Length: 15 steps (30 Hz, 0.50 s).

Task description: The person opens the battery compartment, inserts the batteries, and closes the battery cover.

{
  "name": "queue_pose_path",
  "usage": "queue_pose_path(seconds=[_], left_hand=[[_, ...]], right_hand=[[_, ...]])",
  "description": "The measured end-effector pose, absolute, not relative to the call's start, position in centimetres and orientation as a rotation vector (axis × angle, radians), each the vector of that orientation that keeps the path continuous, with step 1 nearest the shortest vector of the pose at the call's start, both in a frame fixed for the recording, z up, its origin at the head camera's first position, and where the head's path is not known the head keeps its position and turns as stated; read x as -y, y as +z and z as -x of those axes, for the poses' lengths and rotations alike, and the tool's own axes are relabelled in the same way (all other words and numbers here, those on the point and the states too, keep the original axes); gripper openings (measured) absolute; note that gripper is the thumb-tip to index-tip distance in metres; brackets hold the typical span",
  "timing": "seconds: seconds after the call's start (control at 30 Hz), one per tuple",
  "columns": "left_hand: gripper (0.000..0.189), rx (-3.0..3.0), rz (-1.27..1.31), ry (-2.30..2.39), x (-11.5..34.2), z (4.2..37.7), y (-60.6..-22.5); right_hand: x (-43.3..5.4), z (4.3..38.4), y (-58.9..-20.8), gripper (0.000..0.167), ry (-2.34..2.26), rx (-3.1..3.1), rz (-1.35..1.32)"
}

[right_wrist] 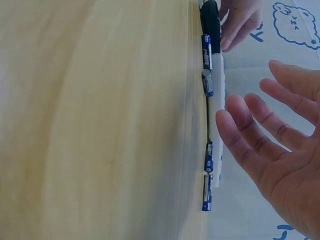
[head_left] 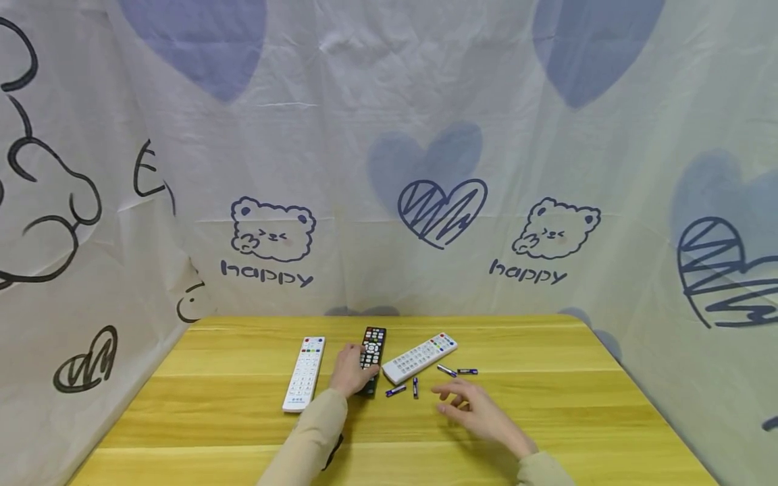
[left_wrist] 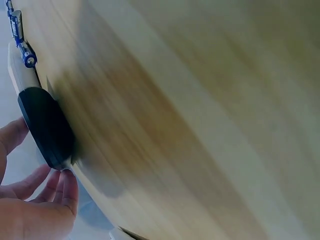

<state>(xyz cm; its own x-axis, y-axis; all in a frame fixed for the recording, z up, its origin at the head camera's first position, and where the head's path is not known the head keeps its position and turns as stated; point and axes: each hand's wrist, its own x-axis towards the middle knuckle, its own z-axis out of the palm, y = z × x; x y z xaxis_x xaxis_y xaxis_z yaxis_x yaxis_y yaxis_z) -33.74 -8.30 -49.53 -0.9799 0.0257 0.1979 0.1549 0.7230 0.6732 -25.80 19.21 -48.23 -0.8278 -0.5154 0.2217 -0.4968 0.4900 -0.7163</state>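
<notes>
A black remote control lies on the table between two white remotes. My left hand grips it by its sides; in the left wrist view the thumb is on one side of the black remote and the fingers on the other. My right hand hovers over the table to the right, holding nothing. In the right wrist view the fingers of the right hand are spread and loosely bent. Nearest to it are several blue-and-silver batteries, lying loose below and beside the right white remote.
Another white remote lies left of my left hand, near the forearm. The wooden table ends at the back against a white cloth printed with hearts and bears. Similar cloth hangs at both sides.
</notes>
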Motion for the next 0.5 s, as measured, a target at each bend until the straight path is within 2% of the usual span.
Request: queue_pose_path(seconds=[0.2, 0.5], left_hand=[[0.049, 2.77, 0.203, -1.002, 8.7, 33.3, -49.4], [0.028, 2.83, 0.137, -0.76, 8.6, 32.1, -49.0]], right_hand=[[-19.2, 25.8, -48.1, 0.041, -1.29, -2.707, 0.908], [-19.1, 25.7, -48.2, 0.04, -1.303, -2.694, 0.917]])
